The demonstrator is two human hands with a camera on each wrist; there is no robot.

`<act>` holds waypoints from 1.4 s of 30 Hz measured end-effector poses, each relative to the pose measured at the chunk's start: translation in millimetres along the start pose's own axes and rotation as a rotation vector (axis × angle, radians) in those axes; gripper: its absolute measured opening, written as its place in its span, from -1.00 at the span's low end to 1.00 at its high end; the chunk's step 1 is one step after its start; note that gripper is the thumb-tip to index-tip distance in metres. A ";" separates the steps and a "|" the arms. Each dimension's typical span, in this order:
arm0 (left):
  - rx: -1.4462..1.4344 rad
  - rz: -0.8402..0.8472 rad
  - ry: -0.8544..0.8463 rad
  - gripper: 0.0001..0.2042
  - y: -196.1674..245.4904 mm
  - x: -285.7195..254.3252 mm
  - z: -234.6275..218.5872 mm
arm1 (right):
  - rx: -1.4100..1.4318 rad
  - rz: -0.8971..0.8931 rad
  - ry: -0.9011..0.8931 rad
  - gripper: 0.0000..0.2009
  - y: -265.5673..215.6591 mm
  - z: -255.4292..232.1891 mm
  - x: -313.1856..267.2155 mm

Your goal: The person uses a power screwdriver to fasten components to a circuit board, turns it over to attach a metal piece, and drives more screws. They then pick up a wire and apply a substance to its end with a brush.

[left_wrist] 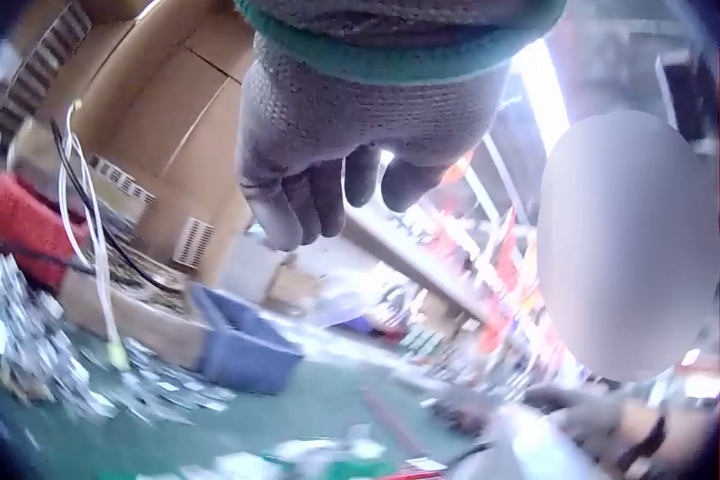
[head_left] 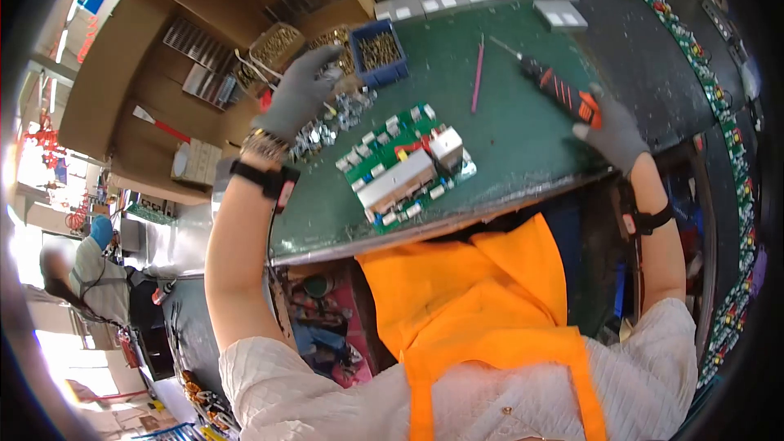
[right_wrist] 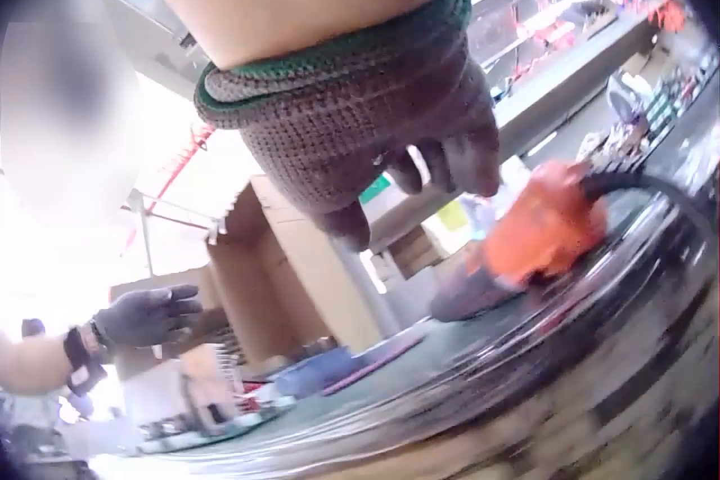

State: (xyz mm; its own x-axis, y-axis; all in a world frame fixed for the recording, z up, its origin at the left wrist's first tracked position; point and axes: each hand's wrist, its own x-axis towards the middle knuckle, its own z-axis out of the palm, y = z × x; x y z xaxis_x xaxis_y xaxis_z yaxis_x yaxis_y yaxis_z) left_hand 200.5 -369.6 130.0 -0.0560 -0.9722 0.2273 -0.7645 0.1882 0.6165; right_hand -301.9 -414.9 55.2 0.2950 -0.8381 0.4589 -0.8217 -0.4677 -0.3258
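Both my hands look loose and well apart, left hand [head_left: 300,94] near the screw boxes [head_left: 385,76], right hand [head_left: 616,135] by the screwdriver [head_left: 559,91], and a careless left sweep could scatter metal clips [head_left: 331,124] (they lie close) onto the circuit board [head_left: 398,178] on the table [head_left: 523,143] between.

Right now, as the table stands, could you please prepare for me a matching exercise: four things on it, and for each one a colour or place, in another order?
Things:
1. Screwdriver
2. Board
3. Bin
4. Stick

Colours and places:
A. blue, holding small parts
B. thin and pink
C. nearest the right hand
D. green, nearest the orange apron

Pairs: 1-C, 2-D, 3-A, 4-B
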 end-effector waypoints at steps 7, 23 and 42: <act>0.612 -0.004 -0.245 -0.65 -8.4 100.4 62.1 | 0.081 0.128 -0.390 -0.34 -21.4 0.0 17.6; 0.605 -0.075 -0.243 -0.76 -28.1 118.1 62.7 | 2.104 0.751 -0.108 -0.29 -83.3 -60.0 -88.4; -0.954 -0.491 0.146 -0.83 72.3 -169.5 17.0 | 1.734 0.731 -1.138 -0.06 -154.5 -48.3 -138.2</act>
State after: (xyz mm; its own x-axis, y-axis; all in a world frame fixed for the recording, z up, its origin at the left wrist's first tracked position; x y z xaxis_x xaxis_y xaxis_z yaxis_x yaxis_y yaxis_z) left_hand 143.8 -193.5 123.2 0.2451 -0.9570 -0.1554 0.1358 -0.1249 0.9828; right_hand -239.2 -213.3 82.0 0.8364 -0.3922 -0.3828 0.0415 0.7418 -0.6694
